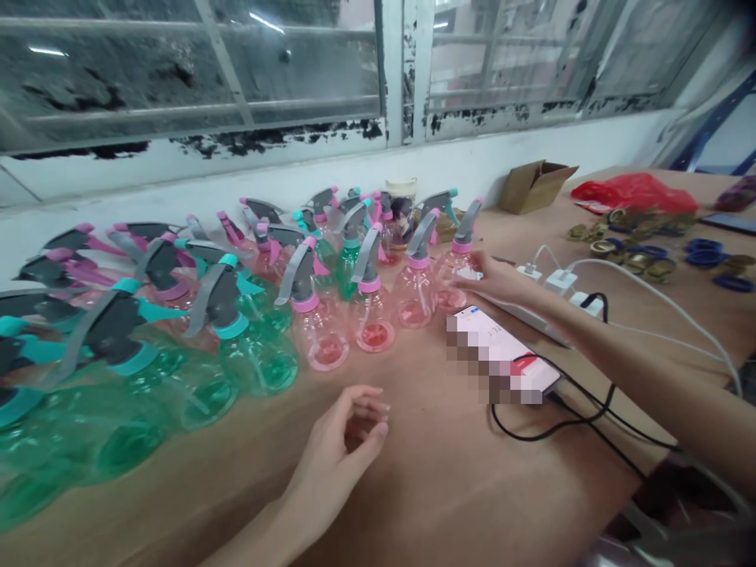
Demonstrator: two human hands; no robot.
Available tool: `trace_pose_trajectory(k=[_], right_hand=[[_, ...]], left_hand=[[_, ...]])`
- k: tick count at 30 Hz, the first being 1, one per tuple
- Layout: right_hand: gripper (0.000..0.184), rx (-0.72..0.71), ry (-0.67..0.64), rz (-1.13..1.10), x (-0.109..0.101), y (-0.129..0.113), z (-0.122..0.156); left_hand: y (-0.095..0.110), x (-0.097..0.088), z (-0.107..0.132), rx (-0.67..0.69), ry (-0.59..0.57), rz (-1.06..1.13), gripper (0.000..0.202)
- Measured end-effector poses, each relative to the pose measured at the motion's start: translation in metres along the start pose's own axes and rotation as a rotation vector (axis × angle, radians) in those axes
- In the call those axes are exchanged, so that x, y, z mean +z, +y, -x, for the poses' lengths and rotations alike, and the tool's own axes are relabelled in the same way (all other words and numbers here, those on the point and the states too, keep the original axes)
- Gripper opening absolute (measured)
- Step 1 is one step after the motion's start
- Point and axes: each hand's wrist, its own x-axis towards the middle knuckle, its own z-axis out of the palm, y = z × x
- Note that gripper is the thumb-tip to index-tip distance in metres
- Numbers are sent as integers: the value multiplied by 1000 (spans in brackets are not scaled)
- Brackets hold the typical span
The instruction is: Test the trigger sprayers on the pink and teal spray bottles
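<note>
Many spray bottles stand on a brown table [449,488]: green ones with teal collars [253,346] at the left, pink ones [369,303] toward the middle. My right hand [493,277] reaches out to the rightmost pink spray bottle [457,264], with the fingers curled against its body. My left hand [348,449] hovers just above the table in front of the bottles, fingers loosely curled and apart, with nothing in it. A phone [502,354] with a black cable plugged in lies between my two arms.
White chargers and cables [561,279] lie right of the bottles. A small cardboard box [535,185], a red plastic bag [635,191] and several gold and blue rings [650,252] sit at the far right. A wall with windows runs behind the table.
</note>
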Motion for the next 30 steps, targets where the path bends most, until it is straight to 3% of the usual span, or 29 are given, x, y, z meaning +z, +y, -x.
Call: trace_pose_trajectory(k=[3, 6, 10, 14, 18, 22, 24, 30], right_hand=[[69, 18, -23, 7, -7, -7, 12], [73, 12, 32, 64, -15, -27, 38], [75, -183, 70, 87, -19, -73, 76], [85, -277, 29, 51, -15, -130, 100], [80, -388, -28, 61, -3, -183, 112], [65, -564, -316, 57, 17, -229, 123], [60, -643, -506, 29, 30, -251, 127], [61, -771, -875, -113, 77, -329, 137]], left_hand=[[-5, -3, 4, -3, 3, -1, 21], [-9, -8, 12, -4, 6, -16, 19], [-9, -22, 31, -1, 24, -46, 16], [-6, -49, 66, 6, 117, -119, 14], [-19, -92, 117, -41, 281, -163, 18], [-48, -141, 173, -145, 536, -132, 25], [-61, -166, 198, -113, 686, -137, 26], [-80, -242, 254, -113, 1025, -207, 34]])
